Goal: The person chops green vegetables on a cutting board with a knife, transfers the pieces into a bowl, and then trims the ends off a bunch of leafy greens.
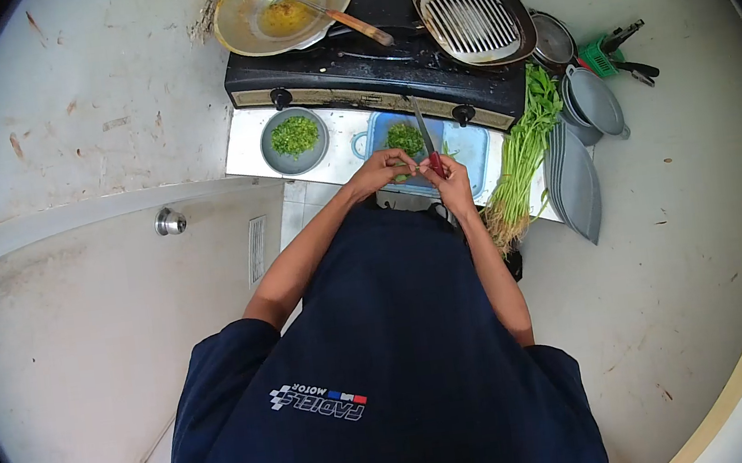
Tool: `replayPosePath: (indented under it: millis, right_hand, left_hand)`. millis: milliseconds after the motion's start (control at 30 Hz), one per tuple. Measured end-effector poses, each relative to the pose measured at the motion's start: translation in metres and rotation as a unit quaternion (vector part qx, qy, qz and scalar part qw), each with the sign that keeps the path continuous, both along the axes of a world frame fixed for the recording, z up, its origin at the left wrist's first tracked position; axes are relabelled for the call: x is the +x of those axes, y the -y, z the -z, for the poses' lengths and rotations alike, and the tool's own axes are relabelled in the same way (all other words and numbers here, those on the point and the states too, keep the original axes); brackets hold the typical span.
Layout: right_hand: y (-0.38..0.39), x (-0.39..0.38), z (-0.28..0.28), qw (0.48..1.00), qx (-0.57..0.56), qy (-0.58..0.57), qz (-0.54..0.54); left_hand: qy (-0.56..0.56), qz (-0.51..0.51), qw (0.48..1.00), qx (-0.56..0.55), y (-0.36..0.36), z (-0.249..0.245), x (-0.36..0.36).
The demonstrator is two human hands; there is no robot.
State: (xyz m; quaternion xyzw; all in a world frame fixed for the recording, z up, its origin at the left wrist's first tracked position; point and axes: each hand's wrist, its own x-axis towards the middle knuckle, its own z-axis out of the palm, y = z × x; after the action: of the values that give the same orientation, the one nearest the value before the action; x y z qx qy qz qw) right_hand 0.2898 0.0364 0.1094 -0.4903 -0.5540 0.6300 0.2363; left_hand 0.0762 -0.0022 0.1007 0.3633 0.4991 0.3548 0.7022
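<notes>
My right hand (451, 188) is closed around the red handle of a knife (422, 127), its blade pointing up and away from me. Close beside it, my left hand (375, 174) has its fingers pinched together at a small green vegetable piece (400, 174), partly hidden by the fingers. The fingertips of both hands nearly meet over a blue cutting board (471, 158). Chopped greens (404, 138) lie in a pile on the board, just beyond my left hand. To the left, a grey bowl (269, 158) holds more chopped greens (295, 136).
A long bunch of leafy stalks with roots (518, 155) lies right of the board. Behind stands a black stove (389, 69) bearing a wok (238, 27) with a wooden-handled spatula (357, 27) and a grill pan (475, 23). Grey plates (574, 181) and a green basket (596, 58) are at right.
</notes>
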Motion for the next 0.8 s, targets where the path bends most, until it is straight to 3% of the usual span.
replayPosePath:
  millis: [133,333,533,800]
  right_hand:
    - [0.016,-0.017,0.005,0.999,-0.001,-0.013,0.033]
    - [0.044,-0.038,0.015,0.996,-0.021,-0.027,0.088]
    - [0.04,-0.037,0.011,0.992,-0.041,-0.056,0.106]
    - [0.032,-0.028,0.012,0.992,-0.062,-0.064,0.09]
  left_hand:
    - [-0.01,0.045,0.998,0.039,0.002,0.007,-0.025]
    - [-0.199,0.095,0.97,0.1,0.01,0.005,-0.038]
    - [-0.121,0.057,0.987,0.085,0.009,0.013,-0.037]
    - [-0.135,0.059,0.983,0.112,0.004,0.007,-0.03]
